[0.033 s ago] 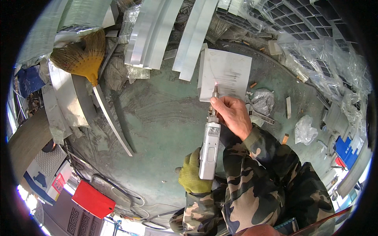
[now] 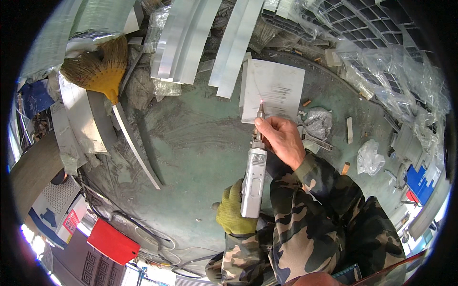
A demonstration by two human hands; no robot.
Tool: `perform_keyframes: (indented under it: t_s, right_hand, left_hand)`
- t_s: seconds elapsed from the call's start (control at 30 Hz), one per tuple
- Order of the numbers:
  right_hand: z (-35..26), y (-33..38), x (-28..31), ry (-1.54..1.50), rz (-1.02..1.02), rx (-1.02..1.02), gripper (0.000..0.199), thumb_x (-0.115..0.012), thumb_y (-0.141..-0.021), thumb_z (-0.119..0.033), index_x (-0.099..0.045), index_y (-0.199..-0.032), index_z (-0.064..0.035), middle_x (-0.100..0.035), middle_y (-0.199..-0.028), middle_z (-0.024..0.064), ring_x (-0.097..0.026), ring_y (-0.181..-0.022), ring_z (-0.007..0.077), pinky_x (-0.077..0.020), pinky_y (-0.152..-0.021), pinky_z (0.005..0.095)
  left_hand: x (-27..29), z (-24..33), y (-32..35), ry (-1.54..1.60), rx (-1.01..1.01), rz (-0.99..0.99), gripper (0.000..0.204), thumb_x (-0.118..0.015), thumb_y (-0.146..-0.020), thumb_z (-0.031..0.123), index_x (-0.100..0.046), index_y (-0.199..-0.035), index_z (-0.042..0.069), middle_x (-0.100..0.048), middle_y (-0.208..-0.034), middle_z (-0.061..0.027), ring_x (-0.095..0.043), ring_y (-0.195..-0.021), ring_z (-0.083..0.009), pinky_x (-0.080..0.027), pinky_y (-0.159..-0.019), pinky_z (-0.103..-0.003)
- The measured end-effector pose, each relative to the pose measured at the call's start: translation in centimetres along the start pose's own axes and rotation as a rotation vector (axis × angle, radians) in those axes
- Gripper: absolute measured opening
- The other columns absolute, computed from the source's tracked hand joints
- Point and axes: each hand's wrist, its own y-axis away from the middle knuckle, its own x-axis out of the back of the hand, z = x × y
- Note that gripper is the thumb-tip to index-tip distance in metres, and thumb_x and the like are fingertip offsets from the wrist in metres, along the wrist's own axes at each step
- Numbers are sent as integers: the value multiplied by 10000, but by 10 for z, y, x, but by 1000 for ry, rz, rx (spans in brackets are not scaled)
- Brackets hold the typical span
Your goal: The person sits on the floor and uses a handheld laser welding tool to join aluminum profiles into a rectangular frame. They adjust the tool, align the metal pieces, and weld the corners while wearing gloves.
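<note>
In a yellow-green glove, my left hand (image 2: 237, 208) is wrapped round the rear of a silver handheld laser welding gun (image 2: 254, 181). My bare right hand (image 2: 281, 138) reaches its front end, thumb and fingers closed round the narrow part just behind the nozzle (image 2: 261, 112). That nozzle points away from me at a pale bent metal piece (image 2: 279, 78), where a small pinkish-red spot shows by the tip. Several dark streaks run across the piece's face. Whether the tip touches the metal I cannot tell.
A yellow broom (image 2: 107, 81) lies at the left. Long metal profiles (image 2: 236, 43) lie beyond, and plastic-wrapped profiles (image 2: 367, 28) are stacked at far right. A crumpled plastic bag (image 2: 370, 157), scraps and a red box (image 2: 113, 241) with dark cables (image 2: 143, 229) surround the green floor (image 2: 191, 157).
</note>
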Motion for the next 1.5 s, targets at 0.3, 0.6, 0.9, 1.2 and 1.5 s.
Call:
perform_keyframes:
  t_s: [0.3,0.6,0.9,1.2,1.5]
  right_hand:
    - [2,-2,0,36,-13,22,481,-671,-1009,-455,-701,-806,-20,-609,-643,-12,-537,-598,78,-424,-550,291]
    - [8,-5,-2,96,-35,67,520,-634,-1022,-484,-698,-803,-17,-595,-634,-1,-540,-599,106,-431,-565,319]
    - [4,-5,1,122,-32,66,516,-626,-1028,-471,-689,-800,-13,-583,-625,5,-531,-592,109,-427,-564,323]
    - [5,-5,1,105,-42,50,506,-622,-1033,-460,-683,-792,-19,-577,-625,-3,-525,-588,100,-424,-558,314]
    - [3,-4,0,63,-38,37,479,-627,-1034,-429,-670,-786,-22,-582,-638,-5,-522,-605,90,-420,-571,304]
  left_hand:
    - [0,0,0,47,5,2,299,-798,-826,399,-751,-1038,194,-726,-933,-71,-726,-760,-316,-584,-660,-424]
    - [2,-1,1,27,34,-39,372,-792,-812,366,-726,-1132,188,-719,-1002,-74,-724,-812,-323,-565,-733,-444]
    - [0,0,0,31,-6,4,328,-819,-803,372,-749,-1059,179,-727,-953,-69,-727,-763,-304,-584,-649,-409]
    - [-2,-1,0,16,11,5,321,-805,-815,384,-749,-1059,183,-727,-959,-73,-730,-782,-308,-587,-673,-414]
    - [0,0,-1,15,16,-17,310,-800,-822,387,-752,-1056,188,-723,-945,-73,-726,-770,-317,-584,-673,-423]
